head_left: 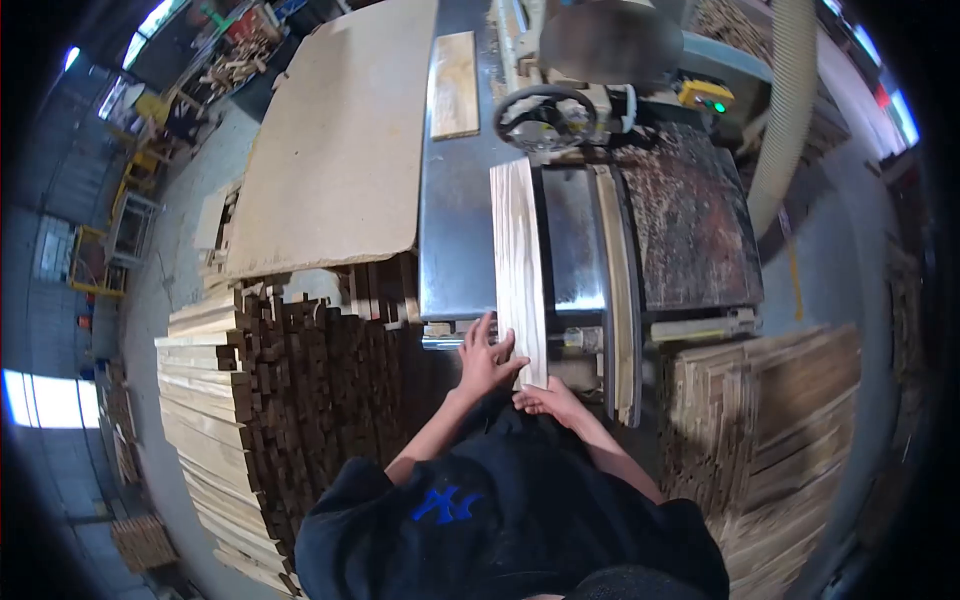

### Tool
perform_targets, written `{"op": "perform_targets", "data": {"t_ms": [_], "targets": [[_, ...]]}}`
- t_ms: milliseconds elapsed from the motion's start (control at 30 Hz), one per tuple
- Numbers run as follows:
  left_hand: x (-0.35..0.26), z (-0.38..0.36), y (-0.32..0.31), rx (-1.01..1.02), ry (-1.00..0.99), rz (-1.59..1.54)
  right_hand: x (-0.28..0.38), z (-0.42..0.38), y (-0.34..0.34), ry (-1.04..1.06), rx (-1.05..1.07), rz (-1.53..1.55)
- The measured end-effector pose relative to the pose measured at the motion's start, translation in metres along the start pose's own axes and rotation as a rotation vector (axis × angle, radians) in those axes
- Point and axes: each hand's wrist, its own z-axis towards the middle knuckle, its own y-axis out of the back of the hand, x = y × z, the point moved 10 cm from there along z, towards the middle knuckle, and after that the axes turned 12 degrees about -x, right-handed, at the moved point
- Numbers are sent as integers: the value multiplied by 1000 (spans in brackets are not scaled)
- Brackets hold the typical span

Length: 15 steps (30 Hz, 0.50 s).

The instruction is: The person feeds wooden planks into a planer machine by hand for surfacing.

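Left hand (487, 355) flat on the near end of a pale wooden plank (519, 260), fingers (484, 331) spread over its left edge. Right hand (550, 399) at the plank's near end — fingers curled against the end, thumb side up. Plank lying lengthwise on the steel machine surface (455, 220), far end near a black handwheel (545, 117). Left of the surface — stacked wood strips (270, 400) under a big board (335, 140).

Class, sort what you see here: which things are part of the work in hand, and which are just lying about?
In use:
left hand
right hand
long pale board
saw table

Lying about:
large flat sheet
short plank
stacked boards on the left
stacked boards on the right
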Motion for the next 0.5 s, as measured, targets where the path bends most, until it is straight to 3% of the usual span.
{"op": "perform_targets", "data": {"t_ms": [133,200,267,333,400,500], "targets": [[-31,-10,-42,84,-153,-91,-49,-5,44,-15,-101,322],[-43,7,-56,62,-174,-116,-47,-3,58,13,-154,382],[-55,32,-73,87,-197,-146,-29,1,74,108,-269,709],[-59,60,-85,109,-144,-191,-14,13,91,98,-404,658],[-53,88,-87,80,-140,-177,12,24,100,78,-488,406],[-42,132,-96,73,-170,-84,62,45,103,167,-494,171]]}}
